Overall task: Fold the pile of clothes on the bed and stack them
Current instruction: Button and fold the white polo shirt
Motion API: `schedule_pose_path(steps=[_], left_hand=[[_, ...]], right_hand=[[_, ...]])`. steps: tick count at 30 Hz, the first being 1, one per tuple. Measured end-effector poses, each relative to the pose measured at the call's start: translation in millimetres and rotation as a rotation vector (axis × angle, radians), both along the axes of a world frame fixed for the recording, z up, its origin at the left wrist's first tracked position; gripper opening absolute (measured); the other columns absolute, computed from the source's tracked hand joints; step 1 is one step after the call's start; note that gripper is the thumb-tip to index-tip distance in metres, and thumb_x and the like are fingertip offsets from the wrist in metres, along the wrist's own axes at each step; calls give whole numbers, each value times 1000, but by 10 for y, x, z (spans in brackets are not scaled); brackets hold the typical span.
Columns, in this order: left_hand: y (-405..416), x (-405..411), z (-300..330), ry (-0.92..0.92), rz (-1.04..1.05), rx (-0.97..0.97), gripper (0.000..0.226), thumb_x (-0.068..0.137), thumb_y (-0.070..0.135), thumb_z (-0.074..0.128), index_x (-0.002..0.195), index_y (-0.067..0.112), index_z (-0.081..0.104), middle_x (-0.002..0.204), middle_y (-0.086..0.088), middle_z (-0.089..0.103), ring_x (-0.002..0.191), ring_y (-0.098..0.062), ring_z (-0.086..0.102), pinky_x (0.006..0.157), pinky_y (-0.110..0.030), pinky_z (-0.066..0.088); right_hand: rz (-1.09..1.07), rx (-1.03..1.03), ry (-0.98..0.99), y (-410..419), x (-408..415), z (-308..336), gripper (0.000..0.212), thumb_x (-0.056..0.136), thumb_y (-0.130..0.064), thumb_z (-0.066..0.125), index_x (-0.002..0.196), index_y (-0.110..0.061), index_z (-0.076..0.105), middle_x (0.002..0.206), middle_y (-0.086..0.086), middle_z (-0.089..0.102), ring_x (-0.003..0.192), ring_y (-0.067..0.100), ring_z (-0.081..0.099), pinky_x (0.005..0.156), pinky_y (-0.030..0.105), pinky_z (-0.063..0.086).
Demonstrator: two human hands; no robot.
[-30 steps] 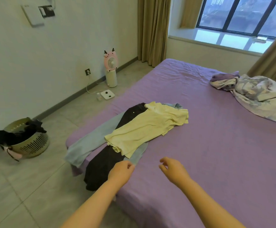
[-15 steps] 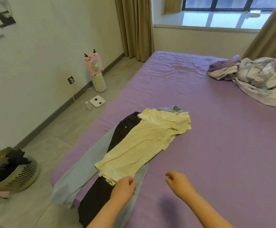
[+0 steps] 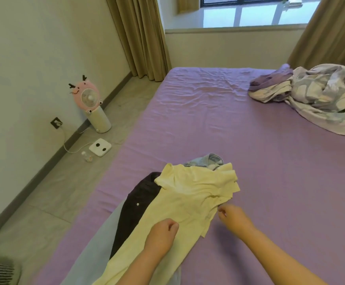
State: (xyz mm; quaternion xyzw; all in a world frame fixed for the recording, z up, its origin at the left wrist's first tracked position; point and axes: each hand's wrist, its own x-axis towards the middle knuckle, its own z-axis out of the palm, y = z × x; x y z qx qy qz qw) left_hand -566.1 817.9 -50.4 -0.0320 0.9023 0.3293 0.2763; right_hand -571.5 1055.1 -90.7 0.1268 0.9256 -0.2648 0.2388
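Note:
A pale yellow shirt [image 3: 188, 200] lies spread on top of the clothes pile near the left edge of the purple bed [image 3: 208, 124]. Black trousers [image 3: 134, 204] and a light blue garment [image 3: 93, 254] lie under it, and a bit of denim [image 3: 210, 161] sticks out beyond its collar. My left hand [image 3: 161, 235] hovers over the shirt's middle with its fingers curled in, no cloth visibly in it. My right hand [image 3: 231, 214] is at the shirt's right edge below the sleeve, fingertips pinched on the fabric.
A crumpled floral duvet [image 3: 327, 99] lies at the far right of the bed. On the floor to the left stand a pink fan [image 3: 89, 99], a white scale [image 3: 100, 147] and a small bottle [image 3: 87, 157]. A laundry basket [image 3: 1, 270] sits bottom left.
The view has closed in on the pile. Both hands moved forward: the left from the shirt's hem to over its middle, the right from above the bare sheet to the shirt's right edge.

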Motion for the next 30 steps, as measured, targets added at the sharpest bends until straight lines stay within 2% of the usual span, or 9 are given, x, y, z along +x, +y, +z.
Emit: schedule_pose_path(steps=[4,9,12,15,18,21,24,26,30], left_hand=[[307,-780,-334,51,-100,-25,30,100,30,44,120,16,62,120,2,63,108,-13,57,90,-23,43],[665,-1345,-892,84,-315,-138,43,99,30,40,141,23,44,145,1,43,135,-17,36,108,-29,31],[710,-1486,-1213,14,-485,-372,52,100,40,34,150,31,22,159,2,14,147,-23,8,117,-44,16],[684,-1527,-1452,-132,-549,-407,57,100,44,31,152,31,12,161,2,4,148,-24,-1,117,-51,8],[691,-1567,-1420,-82,-541,-439,51,101,44,30,149,28,26,155,-1,27,143,-25,20,112,-46,22],[751,-1716,-1190,192,-389,-444,46,99,42,37,143,26,34,139,3,46,127,-21,42,99,-36,33],[844,-1847,-883,367,-415,-207,63,96,35,49,151,31,17,156,11,19,143,-15,18,112,-33,22],[913,-1855,-639,336,-499,-90,60,96,30,51,149,34,22,156,12,22,146,-13,9,116,-34,17],[871,-1583,-111,301,-518,-55,21,91,37,57,101,21,66,92,3,58,111,-23,48,81,-32,36]], right_hand=[[3,68,82,192,-676,-216,26,98,-27,43,101,-9,61,101,5,61,91,23,57,71,31,44],[15,120,86,280,-1323,-633,23,98,-25,37,77,-17,43,90,-1,48,96,23,53,72,32,38],[68,173,61,290,-1581,-948,28,102,-30,31,117,-16,49,128,4,48,134,20,34,95,35,38],[118,331,27,286,-1703,-1172,50,102,-35,30,149,-18,21,153,-2,30,143,21,18,109,38,24],[157,465,157,282,-1727,-1183,37,98,-35,36,133,-26,44,124,-5,55,121,21,40,100,32,26],[156,206,244,283,-1670,-1026,25,98,-31,42,112,-27,62,102,-6,54,105,19,47,85,29,33],[162,-126,284,254,-1555,-644,17,95,-20,51,101,-17,66,92,-5,54,92,16,54,78,28,41],[146,-240,316,239,-1448,-310,14,93,-21,57,91,-12,68,82,-4,62,80,9,56,71,23,40],[50,-343,278,269,-1086,281,11,85,-25,66,76,-19,67,61,-12,53,57,-1,43,56,18,34]])
